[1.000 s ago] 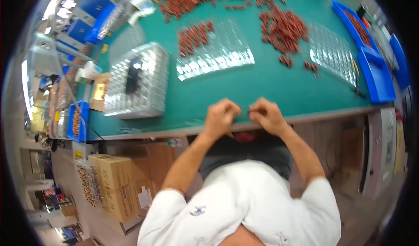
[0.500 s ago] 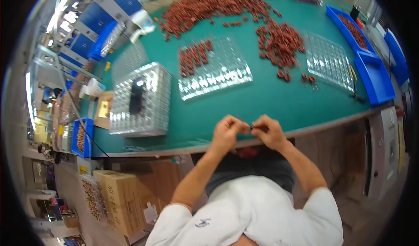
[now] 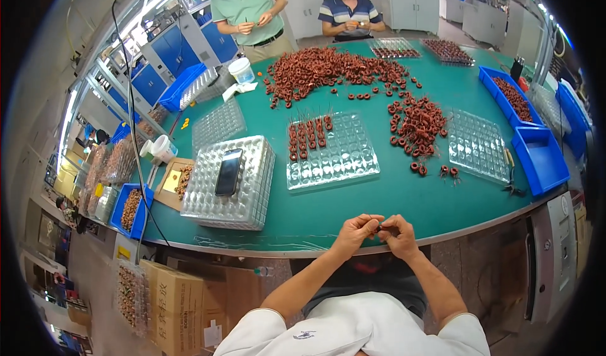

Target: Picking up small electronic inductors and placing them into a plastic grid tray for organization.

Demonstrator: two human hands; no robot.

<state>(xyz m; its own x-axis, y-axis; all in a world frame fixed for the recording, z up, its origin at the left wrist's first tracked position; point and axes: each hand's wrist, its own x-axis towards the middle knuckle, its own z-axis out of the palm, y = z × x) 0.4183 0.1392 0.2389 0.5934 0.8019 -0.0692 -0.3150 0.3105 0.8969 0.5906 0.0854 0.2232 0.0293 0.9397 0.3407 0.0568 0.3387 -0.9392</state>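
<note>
My left hand [image 3: 357, 235] and my right hand [image 3: 399, 236] meet over the table's near edge, their fingers pinched together. Between the fingertips is a small dark, reddish piece [image 3: 379, 229], mostly hidden; its kind cannot be made out. Beyond my hands lies a clear plastic tray [image 3: 350, 160] with round pockets. Rows of red-brown ring coils [image 3: 306, 138], wire leads sticking up, fill its left part. A loose heap of similar coils [image 3: 416, 125] sits to the right of that tray, a few lying apart at its near side.
A stack of clear trays [image 3: 262, 185] bears a phone [image 3: 228, 173] on the left. A larger coil pile [image 3: 328, 72] covers the far side. At right are an unfilled tray [image 3: 476, 144], pliers [image 3: 512, 182] and blue bins [image 3: 540, 160]. Two people [image 3: 252, 15] work across the table.
The view has tilted up, bringing the people across the table into sight. My hands stay together at the table edge, their fingers slightly shifted around the small piece.
</note>
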